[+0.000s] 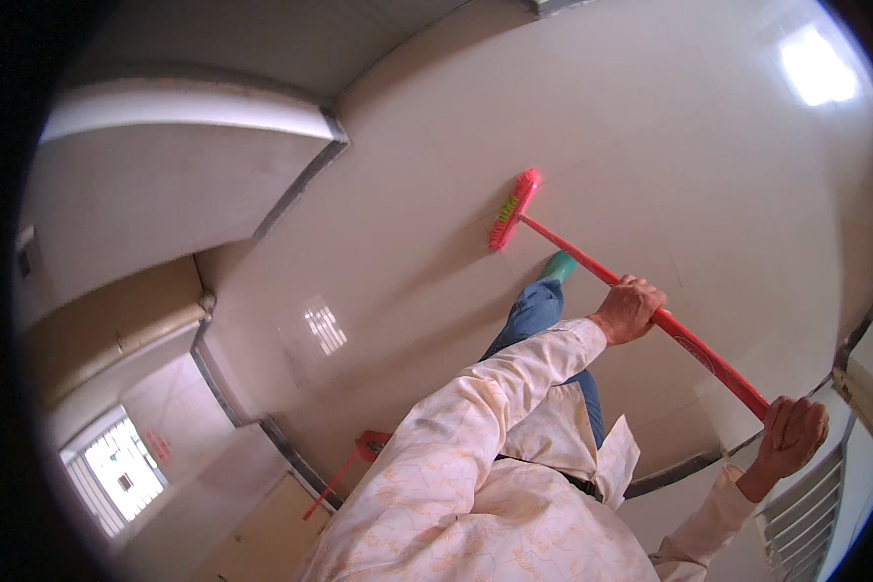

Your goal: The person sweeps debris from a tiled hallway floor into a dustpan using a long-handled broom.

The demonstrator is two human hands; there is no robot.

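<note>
A red-handled push broom (706, 356) slants across the view, its pink head with a yellow-green patch of bristles (511, 211) resting on the tiled floor (422, 182). Around the middle of the handle closes my left hand (629, 309). Near the handle's upper end, at the lower right, my right hand (793, 436) is wrapped around it. Just behind the broom head, a green boot (558, 267) shows below a blue trouser leg. The other foot is hidden.
A red long-handled dustpan (371, 444) is by the wall base, partly hidden by my sleeve. Walls with dark skirting (302, 185) jut in at the left. A barred window (120, 465) is at the lower left, and a grille (804, 516) at the lower right.
</note>
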